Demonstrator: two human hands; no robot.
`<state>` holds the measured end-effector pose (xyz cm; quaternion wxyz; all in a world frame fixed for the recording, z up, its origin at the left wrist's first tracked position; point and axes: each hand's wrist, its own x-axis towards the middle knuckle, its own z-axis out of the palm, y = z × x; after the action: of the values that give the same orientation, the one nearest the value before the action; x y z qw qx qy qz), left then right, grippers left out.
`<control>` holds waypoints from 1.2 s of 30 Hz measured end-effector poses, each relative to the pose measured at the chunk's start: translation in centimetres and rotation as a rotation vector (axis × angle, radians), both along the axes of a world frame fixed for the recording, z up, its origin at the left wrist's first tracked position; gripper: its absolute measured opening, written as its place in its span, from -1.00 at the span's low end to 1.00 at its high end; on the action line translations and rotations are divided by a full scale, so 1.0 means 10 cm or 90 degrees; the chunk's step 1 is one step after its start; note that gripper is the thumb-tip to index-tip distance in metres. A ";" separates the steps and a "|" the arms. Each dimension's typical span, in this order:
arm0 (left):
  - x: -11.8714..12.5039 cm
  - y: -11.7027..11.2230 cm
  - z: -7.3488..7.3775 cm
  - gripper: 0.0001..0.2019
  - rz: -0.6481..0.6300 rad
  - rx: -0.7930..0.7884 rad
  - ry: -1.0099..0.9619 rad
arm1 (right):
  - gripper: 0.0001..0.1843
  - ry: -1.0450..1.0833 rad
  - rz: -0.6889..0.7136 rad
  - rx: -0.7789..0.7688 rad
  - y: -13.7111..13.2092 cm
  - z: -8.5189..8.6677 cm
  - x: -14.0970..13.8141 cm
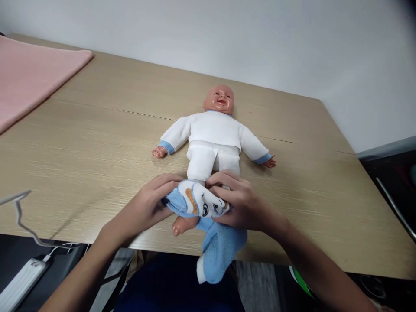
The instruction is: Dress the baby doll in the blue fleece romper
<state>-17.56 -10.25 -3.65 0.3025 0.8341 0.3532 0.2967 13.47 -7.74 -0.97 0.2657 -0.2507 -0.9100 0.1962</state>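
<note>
A bald baby doll point(218, 99) lies face up on the table, its arms spread, in a white top point(214, 128) with light blue cuffs. Its white cloth legs point(199, 162) point toward me. Over the lower legs is a fuzzy light blue and white garment point(222, 253) with an embroidered cartoon face; I cannot tell its exact kind. My left hand point(157, 197) is closed on the garment's left edge, fingertips partly hidden. My right hand point(237, 199) grips its right side, fingers bent. One bare doll foot point(185, 225) shows below the garment; the other foot is hidden.
A folded pink cloth point(39, 73) covers the far left of the wooden table point(113, 143). Near the front left are a grey wire-like stand point(19, 212) and a white power strip point(24, 281) with cables. The garment's lower end hangs over the table's front edge.
</note>
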 end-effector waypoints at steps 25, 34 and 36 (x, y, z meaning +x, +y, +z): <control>-0.02 0.25 -0.08 -0.70 0.005 -0.316 -0.173 | -0.66 0.125 -0.052 -0.428 0.38 0.00 0.15; -0.05 0.28 -0.14 -0.67 0.100 -0.330 -0.202 | -0.65 0.056 -0.018 -0.546 0.13 0.26 0.44; -0.04 0.28 -0.14 -0.65 0.082 -0.354 -0.200 | -0.55 0.101 0.048 -0.597 0.09 0.21 0.52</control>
<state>-17.99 -7.45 -5.08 0.5503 0.6392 0.4221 0.3323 18.66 -6.86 1.11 0.1854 -0.2946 -0.7087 0.6137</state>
